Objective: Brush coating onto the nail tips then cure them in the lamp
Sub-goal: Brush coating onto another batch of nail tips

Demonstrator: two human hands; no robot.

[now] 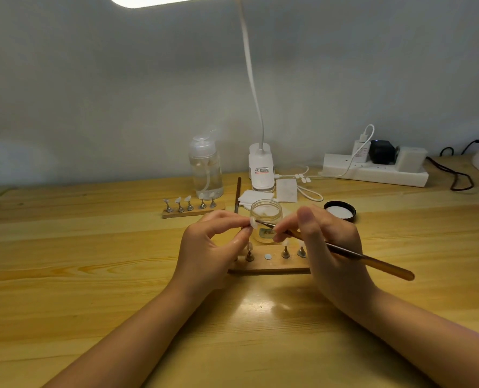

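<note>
Your left hand (218, 242) is pinching one nail tip (253, 223) up at working height, steadying it — your right hand (325, 242) is gripping the brush (344, 252), its bristles touching the tip. The open jar (265, 219) is sitting just behind (within dipping reach). The near wooden stand (269, 264) is showing three pegs; the far stand (192, 211), five.

The supporting surface is a light wooden table (92, 275) set against a pale wall. Directly on it stand two wooden nail-tip stands, one near (269, 264) and one farther back (192, 212), an open glass jar (265, 219), its black lid (340, 210), a clear pump bottle (206, 169), a white lamp base (261, 169), a white power strip (375, 170), white pads (286, 190), and a thin dark stick (237, 194), possibly a brush.
</note>
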